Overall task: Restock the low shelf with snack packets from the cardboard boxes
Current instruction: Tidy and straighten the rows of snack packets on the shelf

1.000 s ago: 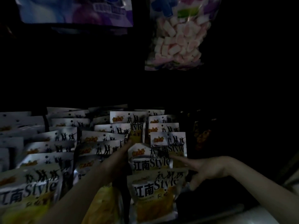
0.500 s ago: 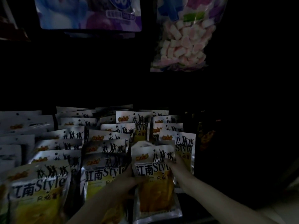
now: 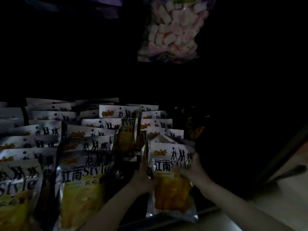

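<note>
The left hand (image 3: pixel 141 176) grips the left edge of the front snack packet (image 3: pixel 171 185) at lower centre of the frame, fingers curled round it. The right hand (image 3: pixel 191 170) holds its right side, fingers lying across the printed face. The packet stands upright at the head of the rightmost row of packets (image 3: pixel 93 144) filling the lower left. A marshmallow bag (image 3: pixel 173 32) hangs at upper centre.

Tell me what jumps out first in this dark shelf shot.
The marshmallow bag hanging at top centre is the brightest thing. Below, rows of silver snack packets fill the shelf's left and centre. At the front, the left hand and right hand hold one packet upright.
</note>
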